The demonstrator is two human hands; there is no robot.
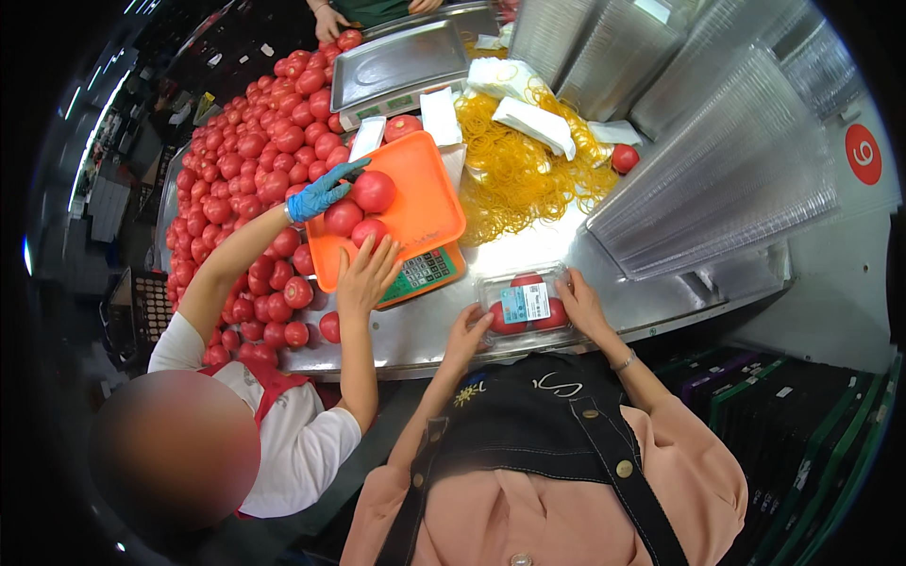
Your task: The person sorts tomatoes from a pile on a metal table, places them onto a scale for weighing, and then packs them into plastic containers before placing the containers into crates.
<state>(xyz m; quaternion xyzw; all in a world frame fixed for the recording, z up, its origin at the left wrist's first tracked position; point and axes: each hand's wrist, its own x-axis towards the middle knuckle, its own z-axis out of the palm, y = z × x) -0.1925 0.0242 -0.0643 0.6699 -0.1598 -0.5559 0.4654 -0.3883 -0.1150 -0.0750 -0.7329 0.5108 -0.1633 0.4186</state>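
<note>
A clear plastic clamshell box (488,283) with red tomatoes (507,320) inside lies near the front edge of the steel table (410,345). A printed label is on its top. My left hand (467,332) holds the box's left side, and my right hand (579,301) grips its right side. To the left, a co-worker's gloved hand (322,192) and bare hand (368,272) are at several tomatoes on an orange tray (425,205), which rests on a scale with a green keypad (417,277).
A large heap of tomatoes (262,156) covers the left. Yellow rubber bands (524,170) and white paper packets (534,124) lie beyond the box. Stacked clear plastic containers (729,177) stand right. Another person's hand (328,22) is near a second scale (400,64). Dark crates (771,403) are lower right.
</note>
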